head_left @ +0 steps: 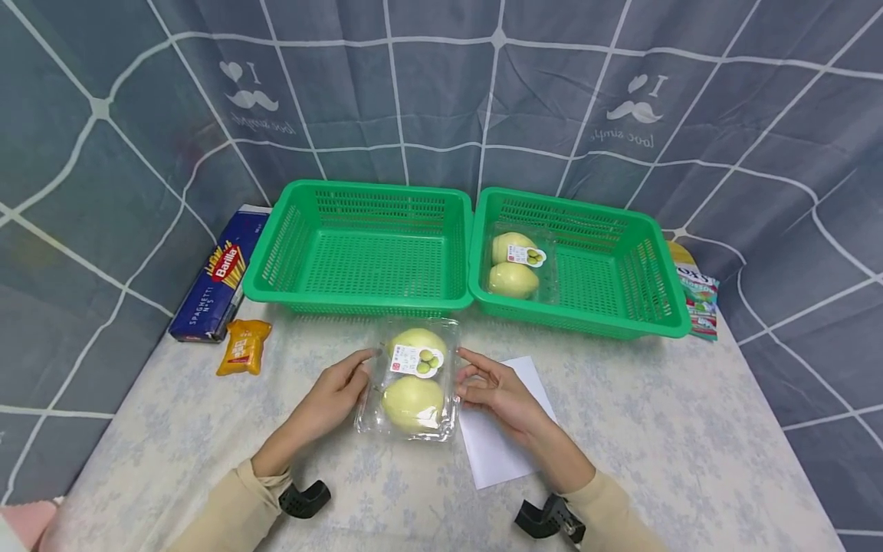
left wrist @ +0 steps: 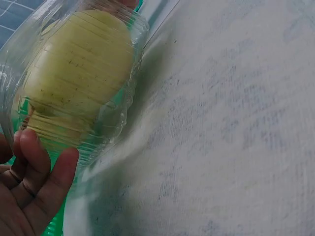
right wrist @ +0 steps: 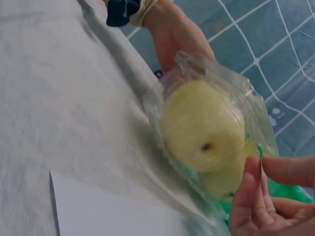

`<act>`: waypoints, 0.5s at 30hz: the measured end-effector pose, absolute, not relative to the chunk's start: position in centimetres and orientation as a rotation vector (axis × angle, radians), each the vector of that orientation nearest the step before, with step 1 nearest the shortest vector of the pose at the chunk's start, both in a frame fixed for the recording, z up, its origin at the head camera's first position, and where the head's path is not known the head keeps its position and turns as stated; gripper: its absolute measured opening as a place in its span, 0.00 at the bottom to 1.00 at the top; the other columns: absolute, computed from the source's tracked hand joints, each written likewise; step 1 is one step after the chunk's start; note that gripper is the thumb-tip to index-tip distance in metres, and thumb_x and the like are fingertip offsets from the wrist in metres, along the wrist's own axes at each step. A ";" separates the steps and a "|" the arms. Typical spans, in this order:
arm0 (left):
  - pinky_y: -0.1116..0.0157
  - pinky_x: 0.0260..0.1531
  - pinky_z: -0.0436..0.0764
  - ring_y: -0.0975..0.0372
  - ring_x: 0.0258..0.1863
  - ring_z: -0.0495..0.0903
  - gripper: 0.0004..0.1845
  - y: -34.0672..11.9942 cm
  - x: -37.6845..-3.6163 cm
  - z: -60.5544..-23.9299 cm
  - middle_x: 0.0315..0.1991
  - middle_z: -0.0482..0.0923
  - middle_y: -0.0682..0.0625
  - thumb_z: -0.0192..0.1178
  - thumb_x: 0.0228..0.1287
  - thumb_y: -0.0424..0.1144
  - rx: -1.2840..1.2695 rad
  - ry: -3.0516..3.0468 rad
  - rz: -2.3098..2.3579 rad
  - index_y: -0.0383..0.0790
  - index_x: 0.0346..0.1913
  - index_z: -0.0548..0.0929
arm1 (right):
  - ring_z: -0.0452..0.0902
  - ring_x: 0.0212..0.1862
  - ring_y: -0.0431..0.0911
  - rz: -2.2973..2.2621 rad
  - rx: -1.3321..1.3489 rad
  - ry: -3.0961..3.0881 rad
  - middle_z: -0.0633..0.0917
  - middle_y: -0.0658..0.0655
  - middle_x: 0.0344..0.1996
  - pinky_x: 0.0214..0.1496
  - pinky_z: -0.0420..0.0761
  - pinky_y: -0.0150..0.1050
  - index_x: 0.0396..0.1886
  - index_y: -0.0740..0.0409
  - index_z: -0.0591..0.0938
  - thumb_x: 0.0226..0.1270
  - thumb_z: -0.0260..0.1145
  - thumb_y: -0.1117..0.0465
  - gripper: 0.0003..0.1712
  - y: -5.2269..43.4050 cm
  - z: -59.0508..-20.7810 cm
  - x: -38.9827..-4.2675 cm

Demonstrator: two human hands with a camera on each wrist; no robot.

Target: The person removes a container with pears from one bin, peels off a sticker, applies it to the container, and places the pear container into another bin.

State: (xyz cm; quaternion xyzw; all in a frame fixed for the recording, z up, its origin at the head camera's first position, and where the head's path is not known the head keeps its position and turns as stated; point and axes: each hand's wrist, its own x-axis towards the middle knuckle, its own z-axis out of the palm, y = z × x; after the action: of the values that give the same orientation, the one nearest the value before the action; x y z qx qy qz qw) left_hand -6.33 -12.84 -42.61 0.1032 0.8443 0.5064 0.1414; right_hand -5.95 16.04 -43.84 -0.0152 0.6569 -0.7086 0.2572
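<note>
Makeshift recording setup: curtain backdrop (head_left: 441, 92), clothed table (head_left: 655, 429), sorting baskets (head_left: 362, 249)

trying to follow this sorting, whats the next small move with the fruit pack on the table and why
Probably close both hands, left hand and right hand, on the clear fruit pack and lift it: they flank its sides, and a matching pack already lies in the right green basket.

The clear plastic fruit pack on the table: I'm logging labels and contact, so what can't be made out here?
- Head view: the print on the clear plastic fruit pack label is too small to read.
- Left wrist view: the left hand is cut off by the frame edge; its grip is unclear.
- Right wrist view: the right hand is blurred; contact with the pack is uncertain.
</note>
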 end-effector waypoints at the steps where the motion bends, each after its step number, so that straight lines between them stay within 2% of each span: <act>1: 0.69 0.26 0.71 0.68 0.22 0.68 0.22 -12.8 -6.2 -42.6 0.24 0.72 0.50 0.43 0.81 0.36 0.313 2.431 1.469 0.31 0.71 0.68 | 0.81 0.38 0.32 -1.919 -0.060 1.799 0.76 0.48 0.44 0.45 0.82 0.29 0.78 0.60 0.61 0.66 0.65 0.70 0.42 16.2 -43.7 -5.8; 7: 0.70 0.31 0.73 0.69 0.28 0.71 0.23 -12.8 -5.5 -42.5 0.29 0.72 0.49 0.45 0.81 0.38 0.396 2.356 1.537 0.31 0.72 0.68 | 0.81 0.36 0.33 -1.843 -0.185 1.943 0.77 0.50 0.44 0.44 0.83 0.30 0.78 0.63 0.60 0.67 0.66 0.68 0.42 17.2 -42.9 -4.7; 15: 0.71 0.30 0.71 0.70 0.28 0.70 0.23 -11.4 -4.5 -42.3 0.29 0.71 0.49 0.46 0.81 0.36 0.496 2.341 1.585 0.28 0.72 0.67 | 0.81 0.36 0.35 -1.719 -0.290 2.058 0.75 0.57 0.47 0.46 0.85 0.35 0.79 0.64 0.54 0.72 0.62 0.66 0.42 18.5 -41.3 -3.3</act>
State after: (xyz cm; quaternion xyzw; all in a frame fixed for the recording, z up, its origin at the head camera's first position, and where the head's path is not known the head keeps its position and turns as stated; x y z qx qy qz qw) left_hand -4.48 -11.44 -42.32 0.1711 0.8081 0.5471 0.1355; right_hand -3.30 18.47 -41.34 -0.1050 0.7441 -0.6218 0.2205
